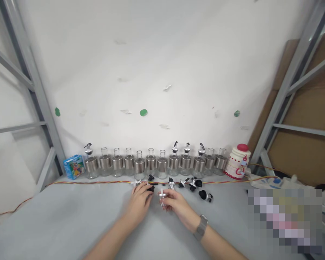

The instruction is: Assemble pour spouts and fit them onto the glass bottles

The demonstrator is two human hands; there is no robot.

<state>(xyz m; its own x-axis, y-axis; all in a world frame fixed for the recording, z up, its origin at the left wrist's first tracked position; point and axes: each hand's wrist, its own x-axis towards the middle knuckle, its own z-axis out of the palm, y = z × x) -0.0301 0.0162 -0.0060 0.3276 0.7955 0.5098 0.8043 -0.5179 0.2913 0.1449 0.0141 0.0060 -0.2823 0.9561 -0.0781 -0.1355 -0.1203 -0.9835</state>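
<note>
My right hand [174, 200] is closed on a silver pourer spout [162, 195], its flat disc and pale tube showing at the fingertips. Beside it, my left hand [140, 198] has curled fingers against a small black pourer part [151, 188] low over the table; the fingers partly cover it. Behind the hands lie several loose pourer spouts [182, 183] in silver and black, one with its black stopper [203, 195] facing left. A row of glass bottles [129, 160] with steel sleeves stands along the wall. Some bottles carry a pourer [174, 146] on top; others have bare necks.
The bottle row ends at a small blue box [74, 167] on the left and a cream jar with a red lid [237, 162] on the right. A twisted red and yellow cable [97, 182] crosses the grey table [70, 216]. Metal frame posts [40, 90] flank both sides.
</note>
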